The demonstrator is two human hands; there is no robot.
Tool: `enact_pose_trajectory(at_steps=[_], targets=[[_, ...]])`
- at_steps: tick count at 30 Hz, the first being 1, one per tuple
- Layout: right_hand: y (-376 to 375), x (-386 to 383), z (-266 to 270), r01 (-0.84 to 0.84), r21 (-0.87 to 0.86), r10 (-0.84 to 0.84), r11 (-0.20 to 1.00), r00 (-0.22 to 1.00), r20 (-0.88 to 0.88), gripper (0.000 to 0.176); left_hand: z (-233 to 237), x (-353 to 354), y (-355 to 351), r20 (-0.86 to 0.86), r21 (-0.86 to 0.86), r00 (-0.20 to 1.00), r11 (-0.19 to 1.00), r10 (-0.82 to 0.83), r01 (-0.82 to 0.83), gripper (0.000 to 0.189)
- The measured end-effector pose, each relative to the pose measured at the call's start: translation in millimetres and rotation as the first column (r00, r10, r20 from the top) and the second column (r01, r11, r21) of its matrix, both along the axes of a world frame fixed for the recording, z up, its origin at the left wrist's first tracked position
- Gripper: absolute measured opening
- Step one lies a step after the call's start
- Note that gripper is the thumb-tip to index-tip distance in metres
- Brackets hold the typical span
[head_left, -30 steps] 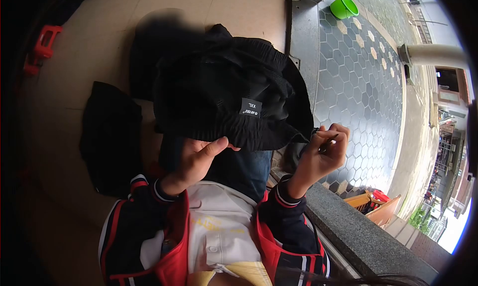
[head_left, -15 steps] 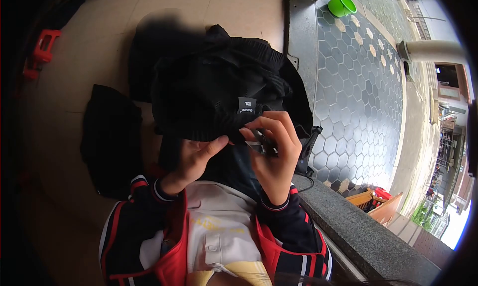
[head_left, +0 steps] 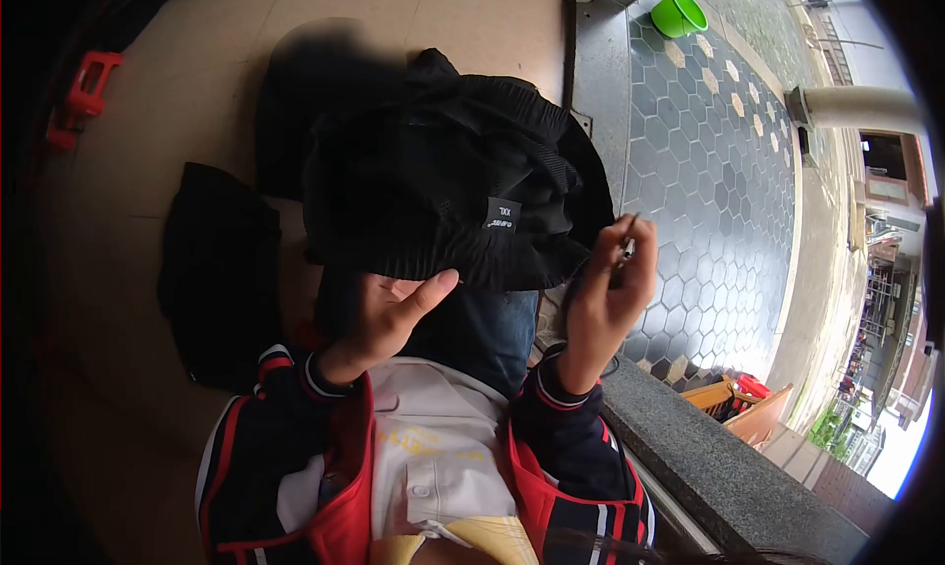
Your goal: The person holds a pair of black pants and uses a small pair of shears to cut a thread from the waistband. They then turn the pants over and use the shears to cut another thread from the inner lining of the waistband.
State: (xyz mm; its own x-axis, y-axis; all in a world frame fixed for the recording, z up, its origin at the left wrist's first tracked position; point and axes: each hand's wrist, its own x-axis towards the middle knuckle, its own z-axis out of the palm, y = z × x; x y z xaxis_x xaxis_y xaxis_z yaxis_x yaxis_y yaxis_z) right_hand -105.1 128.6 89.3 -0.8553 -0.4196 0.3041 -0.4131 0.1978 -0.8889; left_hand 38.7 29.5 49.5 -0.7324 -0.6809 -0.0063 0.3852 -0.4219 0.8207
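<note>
A black garment (head_left: 413, 201) with a ribbed elastic waistband lies spread over my knees. Its small label (head_left: 503, 214) reads XXL. My left hand (head_left: 386, 319) is closed on the near edge of the waistband, thumb on top and fingers underneath, partly hidden by the cloth. Off the right side of the garment, my right hand (head_left: 618, 294) is raised and closed around small dark metal thread snips (head_left: 628, 249). Only part of the snips shows between the fingers.
Another black cloth piece (head_left: 217, 280) lies to the left. A red plastic object (head_left: 91, 88) stands at the far left on the tan floor. A stone ledge (head_left: 679, 437) runs along my right. Beyond it are hexagonal tiles and a green bucket (head_left: 679, 14).
My right hand has moved right, away from the waistband, with the snips in it. The label and near waistband have shifted slightly right. My left hand has stayed nearly in place.
</note>
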Motion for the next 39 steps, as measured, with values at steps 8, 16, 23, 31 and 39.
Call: enact_pose_trajectory(at_steps=[8, 16, 23, 31, 39], targets=[[20.2, -30.4, -1.7, 0.13, 0.018, -0.125, 0.991, 0.98, -0.152, 0.018, -9.0, 5.7, -0.9, 0.087, -0.056, 0.996, 0.998, -0.007, 0.012, 0.023], [-20.1, -22.3, 4.3, -0.482, 0.129, 0.499, 0.867, 0.834, -0.235, 0.044, -1.5, 3.2, -2.5, 0.038, 0.003, 0.998, 0.998, -0.056, 0.056, 0.024], [-36.8, -23.4, 13.3, -0.698, 0.2, 0.725, 0.688, 0.67, -0.158, 0.043, -2.4, 0.4, -2.3, 0.006, 0.073, 0.997, 0.995, -0.072, 0.072, 0.029], [-37.7, -17.9, 5.8, -0.659, 0.165, 0.653, 0.734, 0.618, -0.438, 0.029, -3.4, 2.0, -3.5, -0.014, -0.011, 0.996, 0.996, -0.084, 0.084, 0.029], [-7.9, -34.8, -2.5, 0.012, -0.374, -0.107, 0.927, 0.967, -0.232, 0.007, -1.3, 1.6, -1.9, -0.064, 0.008, 0.996, 0.998, -0.066, 0.067, 0.03]])
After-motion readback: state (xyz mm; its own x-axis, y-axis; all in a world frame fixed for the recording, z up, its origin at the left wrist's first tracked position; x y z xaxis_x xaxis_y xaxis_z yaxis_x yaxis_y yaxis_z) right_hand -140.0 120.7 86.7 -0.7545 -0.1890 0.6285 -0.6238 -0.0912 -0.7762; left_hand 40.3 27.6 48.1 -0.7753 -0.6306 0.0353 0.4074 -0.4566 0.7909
